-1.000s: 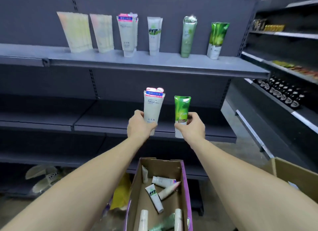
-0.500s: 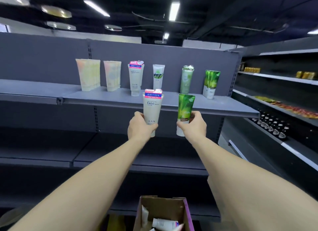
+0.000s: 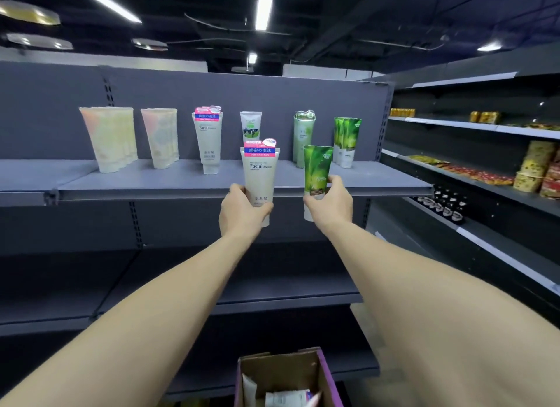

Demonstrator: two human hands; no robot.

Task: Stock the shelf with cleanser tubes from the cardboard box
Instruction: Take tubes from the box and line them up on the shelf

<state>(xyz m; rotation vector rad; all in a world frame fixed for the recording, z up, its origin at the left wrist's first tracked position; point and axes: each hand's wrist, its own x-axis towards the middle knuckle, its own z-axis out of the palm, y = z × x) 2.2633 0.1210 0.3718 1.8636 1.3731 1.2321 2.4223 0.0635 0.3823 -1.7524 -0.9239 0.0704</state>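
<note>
Left hand [image 3: 242,212] curls its fingers and thumb around the lower end of a white facial cleanser tube [image 3: 260,176] with a pink and blue label, holding it upright, cap down, at centre frame. Right hand [image 3: 330,205] grips a green cleanser tube [image 3: 316,176] the same way, just to the right; the two tubes are near each other but apart. Both are raised in front of the front edge of the grey top shelf [image 3: 212,184], not yet resting on it. Along that shelf stand rows of tubes: pale peach ones at left, a matching white facial tube [image 3: 208,143], a small white and green tube [image 3: 251,126], a pale green bottle [image 3: 303,138] and matching green tubes [image 3: 347,141] at right. The cardboard box [image 3: 291,373], with more tubes inside, sits at the bottom centre. Likely risks: these tubes stand on narrow caps, so a careless set-down could tip one over, and a hand reaching to the back could knock the standing rows like dominoes. Working both hands at once splits attention between two placements.
</note>
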